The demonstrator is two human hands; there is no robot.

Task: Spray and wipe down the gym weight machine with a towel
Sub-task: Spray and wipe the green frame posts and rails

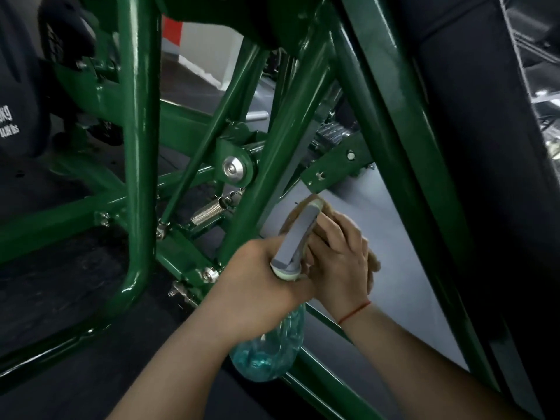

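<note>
Low at six o'clock, the left hand (260, 277) is wrapped round the neck of a clear bottle (272, 350) with bluish liquid pooled in its bottom. The fingers themselves are hidden behind the back of the hand. The bottle's grey sprayer (298, 234) points up toward one o'clock, and its nozzle tip is lost against the towel (374, 262). Just right of it and touching, the right hand (339, 259) has its fingers bent over that tan towel, clutching it. The hand covers most of the cloth, and what it presses on cannot be told. A red thread (354, 312) circles the right wrist. The green frame (139, 147) fills the view, its tubes cut off at every edge, with a steel spring (209, 210) near the middle. At nine o'clock a dark plate (18, 86) bears lettering clipped by the edge. At three o'clock a black pad (485, 147) is too dark to make out.
</note>
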